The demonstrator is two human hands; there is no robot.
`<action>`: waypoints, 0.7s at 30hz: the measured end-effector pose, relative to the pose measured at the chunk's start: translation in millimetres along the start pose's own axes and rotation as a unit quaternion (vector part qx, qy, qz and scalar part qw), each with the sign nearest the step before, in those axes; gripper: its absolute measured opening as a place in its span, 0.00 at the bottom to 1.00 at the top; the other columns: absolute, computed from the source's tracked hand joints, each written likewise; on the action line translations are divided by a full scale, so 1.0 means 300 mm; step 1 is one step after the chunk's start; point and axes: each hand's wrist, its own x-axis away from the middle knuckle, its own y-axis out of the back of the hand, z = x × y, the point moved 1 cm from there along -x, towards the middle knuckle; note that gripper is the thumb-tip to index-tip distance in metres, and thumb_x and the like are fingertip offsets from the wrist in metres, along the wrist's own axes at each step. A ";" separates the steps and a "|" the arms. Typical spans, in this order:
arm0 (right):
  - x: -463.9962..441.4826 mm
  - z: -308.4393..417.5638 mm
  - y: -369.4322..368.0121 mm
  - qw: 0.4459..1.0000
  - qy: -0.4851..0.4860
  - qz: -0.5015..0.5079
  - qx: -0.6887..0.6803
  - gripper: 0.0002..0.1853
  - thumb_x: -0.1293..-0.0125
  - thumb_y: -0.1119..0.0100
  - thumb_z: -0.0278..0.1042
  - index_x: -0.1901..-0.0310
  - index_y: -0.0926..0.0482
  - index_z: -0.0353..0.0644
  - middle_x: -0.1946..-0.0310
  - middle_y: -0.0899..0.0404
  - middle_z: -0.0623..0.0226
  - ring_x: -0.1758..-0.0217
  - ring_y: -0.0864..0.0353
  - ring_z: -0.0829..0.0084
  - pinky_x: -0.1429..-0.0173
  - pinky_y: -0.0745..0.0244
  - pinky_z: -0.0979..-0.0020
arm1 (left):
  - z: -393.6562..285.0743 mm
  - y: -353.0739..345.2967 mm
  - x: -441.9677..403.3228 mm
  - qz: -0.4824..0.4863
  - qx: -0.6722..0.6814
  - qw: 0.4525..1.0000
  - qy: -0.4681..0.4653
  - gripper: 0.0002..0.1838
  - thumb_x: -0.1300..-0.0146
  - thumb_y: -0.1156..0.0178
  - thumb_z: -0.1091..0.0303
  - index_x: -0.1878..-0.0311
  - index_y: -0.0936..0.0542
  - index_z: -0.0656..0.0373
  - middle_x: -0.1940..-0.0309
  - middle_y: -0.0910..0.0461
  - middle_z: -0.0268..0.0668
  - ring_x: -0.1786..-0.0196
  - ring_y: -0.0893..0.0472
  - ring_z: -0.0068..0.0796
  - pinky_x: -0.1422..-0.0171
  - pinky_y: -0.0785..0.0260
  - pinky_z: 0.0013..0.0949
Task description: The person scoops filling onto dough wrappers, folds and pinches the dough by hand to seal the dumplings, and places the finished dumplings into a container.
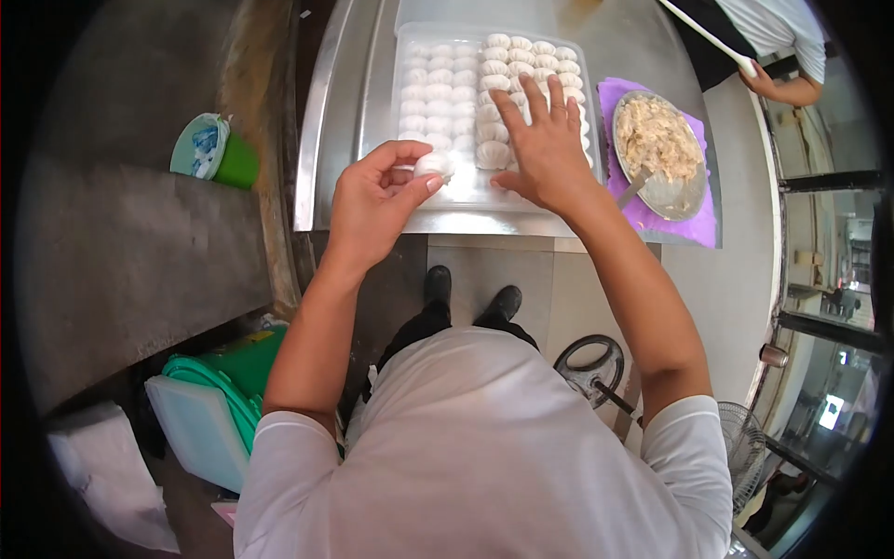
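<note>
Between the thumb and curled fingers of my left hand [372, 196] is a small white pleated bun [431, 166], held over the near left part of a clear plastic tray [470, 194]. Rows of white buns [496, 67] fill the tray's right half. The rows in the left half [438, 93] look hazier. My right hand [548, 140] is spread over the right-hand rows, fingers apart, with nothing visible in it. Its palm hides some buns, and I cannot tell whether the fingertips touch them.
Right of the tray, a metal dish of pale filling [661, 140] with a spatula [635, 186] rests on a purple cloth [703, 200]. A co-worker [778, 37] holds a long white strip at the top right. A green bin [237, 160] stands left, a fan [742, 447] lower right.
</note>
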 end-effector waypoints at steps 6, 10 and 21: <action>-0.062 -0.014 -0.061 0.999 -0.019 0.027 0.040 0.54 0.51 0.19 0.50 0.23 0.38 0.52 0.20 0.46 0.47 0.16 0.56 0.36 0.19 0.54 0.35 | 0.006 -0.020 -0.032 0.027 -0.110 0.993 -0.028 0.17 0.37 0.28 0.75 0.45 0.17 0.64 0.56 0.16 0.33 0.58 0.19 0.19 0.51 0.24 0.26; -0.024 -0.076 -0.004 0.998 -0.049 0.002 -0.029 0.51 0.49 0.19 0.52 0.25 0.34 0.47 0.24 0.40 0.44 0.19 0.49 0.36 0.19 0.49 0.38 | 0.024 -0.071 -0.065 0.093 -0.217 0.965 -0.112 0.15 0.38 0.28 0.74 0.48 0.15 0.63 0.59 0.16 0.37 0.61 0.18 0.25 0.53 0.23 0.29; 0.146 -0.226 0.147 0.960 -0.160 -0.068 -0.219 0.27 0.37 0.28 0.39 0.39 0.22 0.35 0.40 0.22 0.47 0.37 0.23 0.49 0.33 0.28 0.56 | 0.102 -0.207 -0.156 0.123 -0.337 0.910 -0.208 0.12 0.39 0.30 0.75 0.53 0.17 0.63 0.62 0.21 0.43 0.61 0.17 0.40 0.53 0.24 0.40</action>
